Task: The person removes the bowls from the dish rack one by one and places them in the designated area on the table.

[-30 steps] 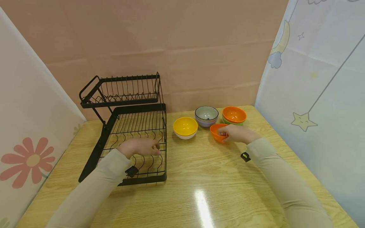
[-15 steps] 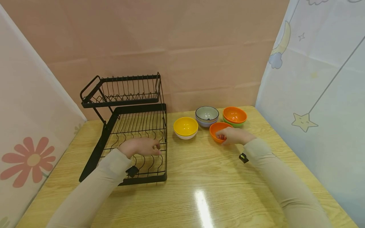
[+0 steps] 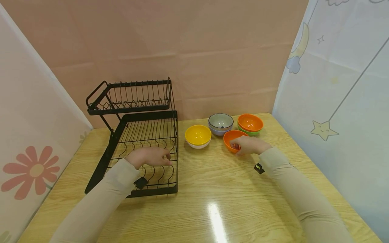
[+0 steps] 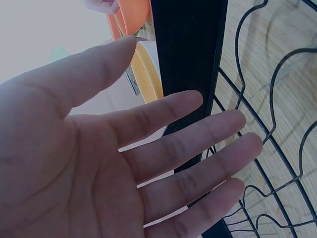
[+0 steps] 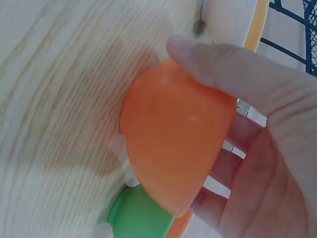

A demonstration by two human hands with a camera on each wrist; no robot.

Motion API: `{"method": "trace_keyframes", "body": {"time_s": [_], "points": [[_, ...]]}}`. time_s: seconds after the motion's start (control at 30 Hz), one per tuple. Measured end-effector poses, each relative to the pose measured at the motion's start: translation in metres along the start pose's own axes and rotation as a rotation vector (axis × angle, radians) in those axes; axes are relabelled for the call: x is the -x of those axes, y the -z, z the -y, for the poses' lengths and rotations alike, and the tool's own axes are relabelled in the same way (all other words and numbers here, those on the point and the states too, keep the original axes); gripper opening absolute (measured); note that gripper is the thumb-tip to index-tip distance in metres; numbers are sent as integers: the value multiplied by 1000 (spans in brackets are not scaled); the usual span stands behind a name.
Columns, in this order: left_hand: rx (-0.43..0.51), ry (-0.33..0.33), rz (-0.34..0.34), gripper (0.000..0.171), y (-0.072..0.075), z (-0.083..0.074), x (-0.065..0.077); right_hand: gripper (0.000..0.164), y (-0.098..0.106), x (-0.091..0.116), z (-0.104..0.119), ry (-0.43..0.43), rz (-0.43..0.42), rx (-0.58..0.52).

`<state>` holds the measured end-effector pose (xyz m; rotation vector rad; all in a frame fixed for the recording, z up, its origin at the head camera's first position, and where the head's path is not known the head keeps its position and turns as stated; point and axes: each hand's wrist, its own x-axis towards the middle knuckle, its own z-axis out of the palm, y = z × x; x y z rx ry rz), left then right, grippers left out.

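Observation:
My right hand (image 3: 250, 144) pinches the near rim of an orange bowl (image 5: 173, 134), with the thumb along its outer wall and the fingers inside. In the head view that orange bowl (image 3: 232, 136) is in front of the other bowls, at the table or very close to it. Over the front part of a black two-tier dish rack (image 3: 131, 193) hangs my left hand (image 3: 149, 156), holding nothing. Its fingers (image 4: 183, 153) are spread and relaxed in the left wrist view, above the wire holders.
Left of the orange bowl, a yellow bowl (image 3: 198, 134) sits in a white one. Behind stand a grey bowl (image 3: 220, 120) stacked on a lavender one (image 3: 221, 132), and another orange bowl (image 3: 250, 122) stacked on a green one (image 5: 141, 213). Cloth walls (image 3: 212, 67) surround the wooden table (image 3: 243, 202).
My right hand has shifted slightly left, and the orange bowl it grips now sits more level. That happened mostly in the first half second. The left hand stays where it was.

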<state>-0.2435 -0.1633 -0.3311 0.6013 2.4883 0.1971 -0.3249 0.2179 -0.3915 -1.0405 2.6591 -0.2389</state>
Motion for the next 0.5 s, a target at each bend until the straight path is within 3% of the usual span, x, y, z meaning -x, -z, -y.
{"method": "trace_keyframes", "body": {"time_s": [0.23,0.33,0.4,0.5], "points": [[19,3,4,46,-1,1,0,23,0,0,-3,-41,7,-40],[39,-4,-26,44,-1,3,-1,21,3,2,-2,-55,-3,-65],[46,-15,-93,42,-2,4,-1,20,8,5,0,-58,-32,-69],[33,-9,-267,48,-2,4,-1,21,20,10,8,-53,-144,-34]]}}
